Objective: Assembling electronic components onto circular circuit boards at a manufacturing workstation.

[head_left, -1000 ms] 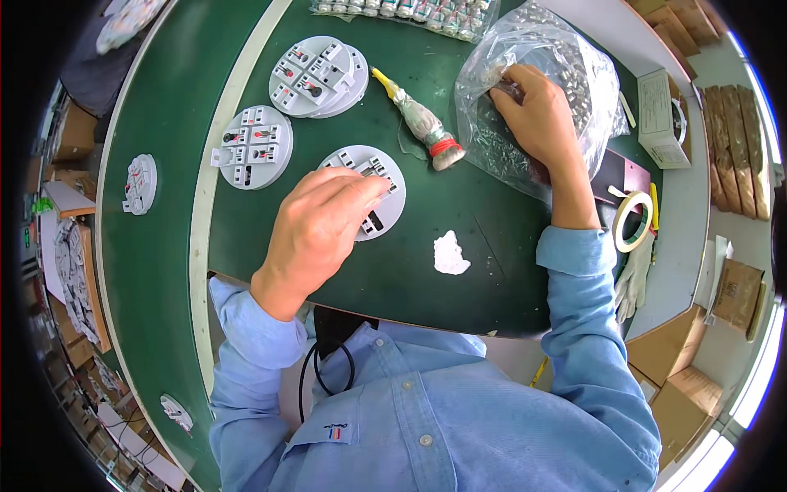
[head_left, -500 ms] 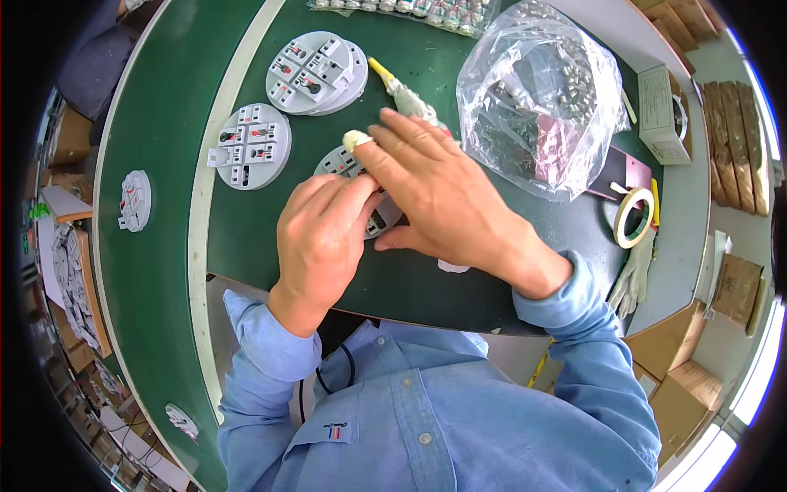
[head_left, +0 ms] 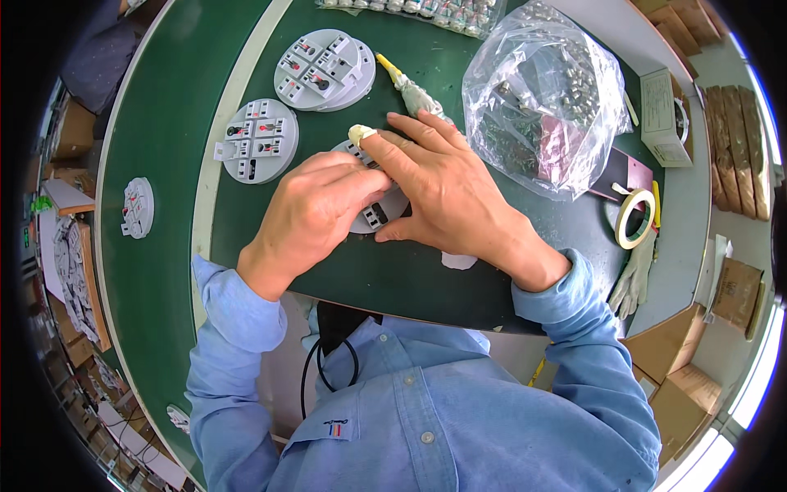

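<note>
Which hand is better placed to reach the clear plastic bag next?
Probably the right hand: it lies nearer the clear plastic bag, while the left hand is farther away, at the grey disc.

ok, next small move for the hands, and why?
Probably lift the left hand slightly, with the right hand steadying the edge of the round grey base. The left fingers cover the base's middle, hiding whatever sits there; the right hand lies over its right side.

Right of the green table (head_left: 508, 299) are a pale partition (head_left: 687, 221), cardboard boxes (head_left: 662, 353) and bright light (head_left: 754, 369); left of it, a green bench (head_left: 156, 328), then cluttered shelves (head_left: 92, 287).
</note>
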{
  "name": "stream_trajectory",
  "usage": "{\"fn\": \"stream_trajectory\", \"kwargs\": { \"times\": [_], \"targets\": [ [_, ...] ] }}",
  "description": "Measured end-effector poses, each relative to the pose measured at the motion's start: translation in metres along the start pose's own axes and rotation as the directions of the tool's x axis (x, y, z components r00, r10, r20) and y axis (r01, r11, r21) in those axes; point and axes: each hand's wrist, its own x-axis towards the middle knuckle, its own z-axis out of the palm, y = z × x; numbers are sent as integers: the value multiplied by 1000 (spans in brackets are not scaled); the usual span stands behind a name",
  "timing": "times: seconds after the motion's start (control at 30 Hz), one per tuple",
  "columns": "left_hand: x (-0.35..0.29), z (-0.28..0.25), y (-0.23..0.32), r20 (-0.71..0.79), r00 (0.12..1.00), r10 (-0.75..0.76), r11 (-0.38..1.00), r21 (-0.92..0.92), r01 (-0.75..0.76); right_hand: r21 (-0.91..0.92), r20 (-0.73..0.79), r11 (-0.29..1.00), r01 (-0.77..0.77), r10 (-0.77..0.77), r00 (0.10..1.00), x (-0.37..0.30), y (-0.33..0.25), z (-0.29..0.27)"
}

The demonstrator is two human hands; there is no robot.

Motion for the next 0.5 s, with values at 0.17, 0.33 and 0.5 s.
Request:
{"fn": "stream_trajectory", "kwargs": {
  "times": [0.17, 0.33, 0.5],
  "targets": [
    [1, -3, 7, 38, 999, -7, 999, 42, 6, 27, 5, 1000, -6, 5, 1000, 1, 2, -2],
    [-15, -10, 41, -22, 997, -77, 968, 237, 80, 27, -17, 1000, 5, -5, 1000, -3, 2, -7],
    [-45, -8, 30, -150, 988, 39, 967, 253, 1, 184, 11, 983, -15, 14, 1000, 6, -8, -44]
  ]
}}
